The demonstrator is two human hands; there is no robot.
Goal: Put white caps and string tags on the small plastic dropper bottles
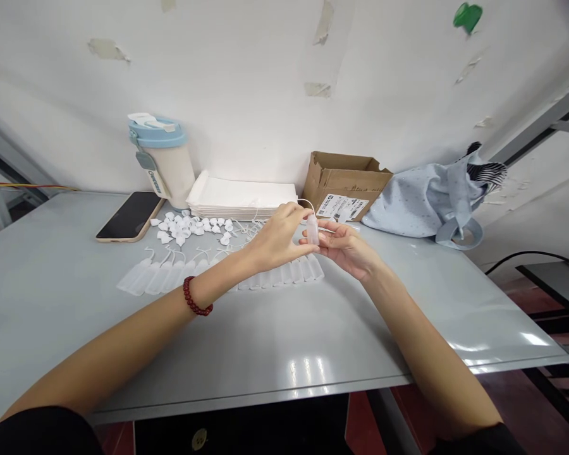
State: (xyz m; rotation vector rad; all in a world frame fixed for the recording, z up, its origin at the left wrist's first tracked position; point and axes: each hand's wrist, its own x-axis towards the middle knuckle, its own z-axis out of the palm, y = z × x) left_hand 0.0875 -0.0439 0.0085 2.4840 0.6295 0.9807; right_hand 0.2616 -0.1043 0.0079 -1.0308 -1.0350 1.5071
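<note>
Your left hand [279,237] pinches a small frosted pouch [312,231] at top and bottom, while your right hand [344,248] grips it from the side — held upright above the grey table [322,335]. Nearby, matching pouches [165,276] lie in a row. Behind stand a cardboard box [336,186] and white stack [241,196]. Open tabletop stretches from the row to the front edge — and rightward below the bag [417,199].

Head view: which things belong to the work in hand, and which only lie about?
Likely in the work:
plastic piece between left hand and right hand
row of similar pieces
small white bits

Likely just lying about:
phone
cup
cloth bag

Box and white stack: cannot tell.
</note>
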